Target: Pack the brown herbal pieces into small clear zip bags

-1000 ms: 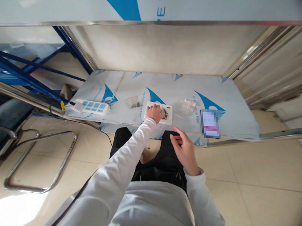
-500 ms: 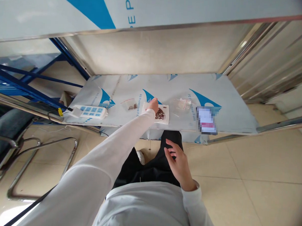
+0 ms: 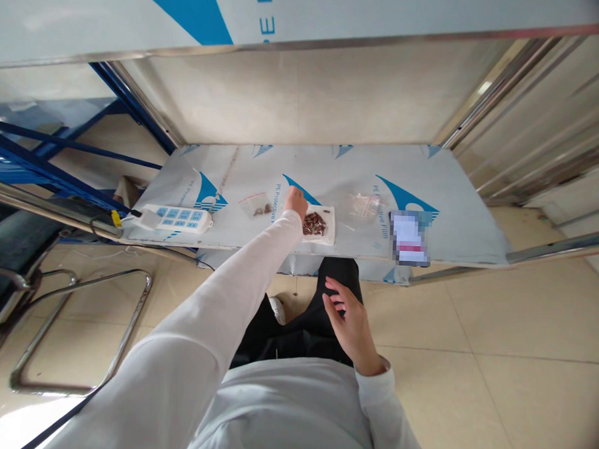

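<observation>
Pieces (image 3: 314,224) lie jumbled, long axes pointing variously.

One white tray (image 3: 331,227); one power strip (image 3: 185,219); one phone (image 3: 407,234); one visible shoe (image 3: 277,309).

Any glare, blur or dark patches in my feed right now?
Head view throughout: glare whites out the floor at lower left; the upper right corner is dark; the phone is pixelated; the brown pieces show little fine detail; what the left hand holds, if anything, is unclear.
</observation>
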Motion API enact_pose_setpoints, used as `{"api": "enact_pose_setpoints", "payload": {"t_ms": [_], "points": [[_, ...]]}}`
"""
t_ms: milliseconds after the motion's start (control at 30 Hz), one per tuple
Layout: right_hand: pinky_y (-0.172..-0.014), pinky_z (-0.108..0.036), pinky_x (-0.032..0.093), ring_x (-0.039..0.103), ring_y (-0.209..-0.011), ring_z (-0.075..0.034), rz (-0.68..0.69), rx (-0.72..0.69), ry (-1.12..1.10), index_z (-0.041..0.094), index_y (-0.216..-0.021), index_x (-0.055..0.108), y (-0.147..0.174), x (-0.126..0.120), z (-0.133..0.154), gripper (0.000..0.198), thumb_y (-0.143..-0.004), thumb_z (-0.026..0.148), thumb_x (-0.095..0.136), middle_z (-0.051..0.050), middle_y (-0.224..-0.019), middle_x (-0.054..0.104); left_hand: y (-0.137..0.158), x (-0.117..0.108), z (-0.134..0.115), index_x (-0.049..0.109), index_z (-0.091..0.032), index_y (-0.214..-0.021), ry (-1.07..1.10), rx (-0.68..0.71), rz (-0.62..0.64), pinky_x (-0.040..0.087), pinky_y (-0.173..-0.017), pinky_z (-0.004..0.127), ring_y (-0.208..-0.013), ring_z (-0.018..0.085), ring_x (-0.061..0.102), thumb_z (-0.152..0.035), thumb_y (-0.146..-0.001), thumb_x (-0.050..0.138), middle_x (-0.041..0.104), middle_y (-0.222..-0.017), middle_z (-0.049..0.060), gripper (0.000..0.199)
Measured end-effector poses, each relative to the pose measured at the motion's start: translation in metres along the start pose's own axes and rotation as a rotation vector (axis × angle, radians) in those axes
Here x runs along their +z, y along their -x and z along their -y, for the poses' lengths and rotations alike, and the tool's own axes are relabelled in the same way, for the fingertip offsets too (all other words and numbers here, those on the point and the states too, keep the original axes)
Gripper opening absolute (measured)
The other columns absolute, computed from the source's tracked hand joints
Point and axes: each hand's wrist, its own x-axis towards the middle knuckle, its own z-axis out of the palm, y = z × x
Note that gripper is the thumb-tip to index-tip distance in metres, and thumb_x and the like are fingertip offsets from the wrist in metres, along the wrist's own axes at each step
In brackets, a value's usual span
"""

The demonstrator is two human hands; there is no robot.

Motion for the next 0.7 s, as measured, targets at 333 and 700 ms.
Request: {"api": "enact_pose_setpoints", "payload": {"t_ms": [333, 700], "points": [[-0.075, -0.035, 0.058, 0.068, -0.092, -0.023, -0.074, 0.15, -0.166, 0.017, -0.121, 0.061, -0.017, -0.003, 0.006, 0.043, -0.089, 0.045, 0.054, -0.014, -0.115, 0.068, 0.094, -0.017, -0.001, 0.051, -0.02, -0.124, 0.008, -0.16, -0.322, 0.032, -0.098, 0.044, -0.111, 0.03, 0.052, -0.03, -0.078, 0.061, 0.057, -0.113, 0.013, 0.049], [-0.068, -0.031, 0.053, 0.067, -0.074, -0.022, 0.105, 0.139, -0.332, 0.016, -0.08, 0.073, -0.063, -0.016, 0.034, 0.035, -0.076, 0.05, 0.068, -0.007, -0.078, 0.073, 0.191, -0.015, -0.026, 0.045, -0.021, -0.128, 0.433, 0.0, -0.237, 0.045, -0.083, 0.039, -0.09, 0.025, 0.059, -0.03, -0.067, 0.074, 0.059, -0.106, 0.01, 0.069]]}}
